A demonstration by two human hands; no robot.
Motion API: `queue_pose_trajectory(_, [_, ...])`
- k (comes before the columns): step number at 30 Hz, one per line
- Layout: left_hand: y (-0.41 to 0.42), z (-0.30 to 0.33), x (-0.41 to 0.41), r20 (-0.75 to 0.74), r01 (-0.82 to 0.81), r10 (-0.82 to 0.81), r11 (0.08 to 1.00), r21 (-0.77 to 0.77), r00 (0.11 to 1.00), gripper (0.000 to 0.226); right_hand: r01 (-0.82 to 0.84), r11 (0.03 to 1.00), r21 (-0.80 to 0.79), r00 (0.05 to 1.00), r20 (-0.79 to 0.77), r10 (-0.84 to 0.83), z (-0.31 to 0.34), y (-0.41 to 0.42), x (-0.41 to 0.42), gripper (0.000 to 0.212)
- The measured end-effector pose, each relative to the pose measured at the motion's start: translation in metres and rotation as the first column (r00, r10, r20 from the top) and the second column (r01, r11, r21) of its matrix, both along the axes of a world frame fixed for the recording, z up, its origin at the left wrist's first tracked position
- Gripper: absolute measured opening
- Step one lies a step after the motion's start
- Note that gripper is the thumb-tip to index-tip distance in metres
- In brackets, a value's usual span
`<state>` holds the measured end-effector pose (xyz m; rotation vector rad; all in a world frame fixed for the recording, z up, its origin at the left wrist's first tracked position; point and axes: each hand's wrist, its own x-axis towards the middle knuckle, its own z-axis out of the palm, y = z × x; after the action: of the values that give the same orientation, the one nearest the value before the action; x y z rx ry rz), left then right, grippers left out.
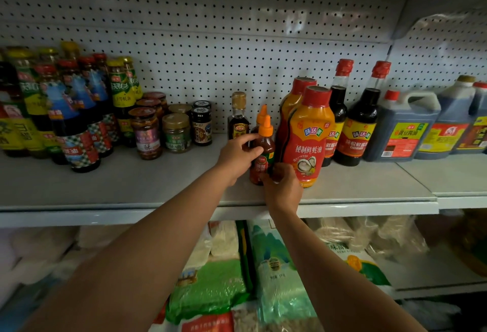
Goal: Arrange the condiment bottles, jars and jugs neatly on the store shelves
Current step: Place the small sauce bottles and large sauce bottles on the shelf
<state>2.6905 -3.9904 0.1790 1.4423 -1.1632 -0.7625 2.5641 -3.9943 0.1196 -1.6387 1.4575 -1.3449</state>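
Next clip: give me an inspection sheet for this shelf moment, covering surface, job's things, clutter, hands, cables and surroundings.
Surface: grey shelf, bare along its front edge.
Job's things: ketchup bottle with orange nozzle upright beside orange oyster sauce bottle; jars left, jugs right.
Clutter: nothing seen.
Hands: left hand grips the ketchup bottle's upper body; right hand holds its base.
Cables: nothing seen.
Surroundings: pegboard back panel; rice bags on the shelf below.
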Motion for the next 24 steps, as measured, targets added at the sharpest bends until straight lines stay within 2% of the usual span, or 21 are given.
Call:
queue_pose_trajectory(11, [0.008, 0.0, -0.019, 0.03, -0.129, 0.129, 0.992, -0.011, 0.991, 0.042, -0.022, 1.0, 0.016, 1.0, -0.006, 0.022, -0.005, -0.001, -0.003, 0.023])
queue_pose_trajectory(14, [0.015, -0.004, -0.019, 0.07, -0.17, 0.168, 0.985, 0.02, 0.983, 0.049, -0.039, 0.999, 0.025, 0.999, 0.002, 0.039, -0.005, -0.003, -0.003, 0.023])
queue_pose_trajectory(19, [0.055, -0.016, 0.003, 0.065, -0.258, 0.251, 0.958, 0.13, 0.966, 0.057, -0.062, 0.997, 0.041, 0.998, -0.004, 0.062, -0.001, 0.008, -0.008, 0.03])
queue_pose_trajectory(24, [0.12, -0.019, 0.057, 0.018, -0.342, 0.344, 0.924, 0.171, 0.939, 0.057, -0.045, 0.994, 0.103, 0.996, -0.066, 0.052, 0.002, 0.038, -0.003, 0.041])
